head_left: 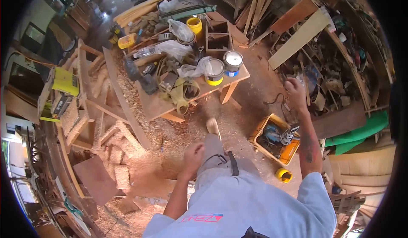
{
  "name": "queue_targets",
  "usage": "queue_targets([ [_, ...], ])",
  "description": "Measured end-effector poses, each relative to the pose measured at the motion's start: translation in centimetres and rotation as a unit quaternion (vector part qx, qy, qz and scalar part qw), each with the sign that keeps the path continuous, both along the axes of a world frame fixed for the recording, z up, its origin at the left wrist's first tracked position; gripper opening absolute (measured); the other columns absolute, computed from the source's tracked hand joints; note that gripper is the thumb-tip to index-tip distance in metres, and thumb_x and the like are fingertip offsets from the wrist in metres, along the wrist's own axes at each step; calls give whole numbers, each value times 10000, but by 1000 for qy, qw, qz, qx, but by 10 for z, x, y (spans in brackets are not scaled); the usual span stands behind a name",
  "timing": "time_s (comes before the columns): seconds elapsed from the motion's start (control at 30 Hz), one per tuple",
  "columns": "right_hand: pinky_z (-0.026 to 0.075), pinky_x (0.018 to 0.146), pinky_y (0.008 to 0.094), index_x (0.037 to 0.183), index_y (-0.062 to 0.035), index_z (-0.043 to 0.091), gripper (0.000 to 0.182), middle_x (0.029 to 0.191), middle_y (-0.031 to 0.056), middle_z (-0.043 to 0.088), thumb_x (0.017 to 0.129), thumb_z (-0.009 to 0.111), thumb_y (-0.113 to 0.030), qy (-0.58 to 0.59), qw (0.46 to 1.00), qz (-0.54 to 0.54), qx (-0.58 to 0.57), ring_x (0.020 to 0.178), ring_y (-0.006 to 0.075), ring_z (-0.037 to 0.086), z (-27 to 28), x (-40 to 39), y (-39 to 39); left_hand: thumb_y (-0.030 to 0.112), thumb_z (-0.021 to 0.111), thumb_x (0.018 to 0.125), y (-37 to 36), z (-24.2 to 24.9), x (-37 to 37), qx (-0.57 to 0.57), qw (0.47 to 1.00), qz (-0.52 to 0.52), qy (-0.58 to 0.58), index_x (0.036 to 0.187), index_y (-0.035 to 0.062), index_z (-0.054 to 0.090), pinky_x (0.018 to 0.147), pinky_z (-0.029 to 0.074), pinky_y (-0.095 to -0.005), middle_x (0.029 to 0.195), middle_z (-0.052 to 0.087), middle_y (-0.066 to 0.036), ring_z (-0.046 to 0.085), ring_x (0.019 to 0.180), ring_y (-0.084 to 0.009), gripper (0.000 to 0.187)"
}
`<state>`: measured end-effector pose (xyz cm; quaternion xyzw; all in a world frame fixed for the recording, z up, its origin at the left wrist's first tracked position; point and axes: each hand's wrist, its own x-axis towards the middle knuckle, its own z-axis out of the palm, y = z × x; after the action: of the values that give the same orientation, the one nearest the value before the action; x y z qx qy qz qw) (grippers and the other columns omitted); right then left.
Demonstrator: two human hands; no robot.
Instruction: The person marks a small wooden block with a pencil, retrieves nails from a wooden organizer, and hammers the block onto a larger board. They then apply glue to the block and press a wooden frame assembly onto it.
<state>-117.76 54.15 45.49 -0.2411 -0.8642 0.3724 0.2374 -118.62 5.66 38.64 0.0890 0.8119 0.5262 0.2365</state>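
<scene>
My right hand [296,94] is raised out to the right, in front of a pile of scrap wood. Its fingers are closed around something dark and thin that I cannot make out. Below it, a yellow crate [256,137] on the floor holds tools and a dark cable. My left hand [193,156] hangs low beside my left thigh, over the shavings. It is blurred, its fingers are mostly hidden, and nothing shows in it.
Ahead stands a cluttered wooden table [159,107] with paint cans [233,63], plastic bags and canvas straps. At left, a yellow-green machine [66,81] sits by wooden frames. Long boards [293,40] lean over scrap at right. A yellow container [283,175] lies near the crate. Shavings cover the floor.
</scene>
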Motion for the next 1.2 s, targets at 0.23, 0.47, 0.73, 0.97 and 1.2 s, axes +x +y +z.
queue_targets([
  [0.23,520,781,356,1068,14,644,194,993,180,674,903,610,-83,-88,977,186,52,909,313,664,5,-205,-34,118,603,948,66,11,-125,35,992,119,-9,1094,-25,663,838,506,-310,1014,697,-130,656,931,-184,213],
  [0.47,497,759,320,1104,-3,647,200,975,128,681,923,608,-79,-41,976,207,49,860,230,644,3,-341,3,109,599,961,106,42,-227,52,985,153,-55,1098,-23,657,820,499,-275,1028,690,-88,636,934,-147,199],
  [0.73,503,687,250,1089,14,666,198,904,58,684,920,629,-81,-102,978,177,-38,798,104,617,-73,-437,79,74,585,969,165,33,-280,36,968,246,-41,1112,-48,636,864,503,-275,1030,678,-100,643,964,-154,195],
  [0.97,511,654,240,1087,8,677,207,893,38,687,917,666,-109,-159,931,277,-178,743,91,614,-87,-493,80,98,640,893,332,44,-393,-83,976,188,69,1137,-38,623,763,524,-369,1078,649,-193,688,842,-282,280],
  [1.2,489,646,277,1033,15,685,181,829,104,687,899,665,-105,-131,935,272,-188,706,124,609,-82,-512,156,181,634,889,417,-44,-489,-265,910,219,232,1071,-89,630,776,491,-507,980,660,-279,638,887,-440,326],
])
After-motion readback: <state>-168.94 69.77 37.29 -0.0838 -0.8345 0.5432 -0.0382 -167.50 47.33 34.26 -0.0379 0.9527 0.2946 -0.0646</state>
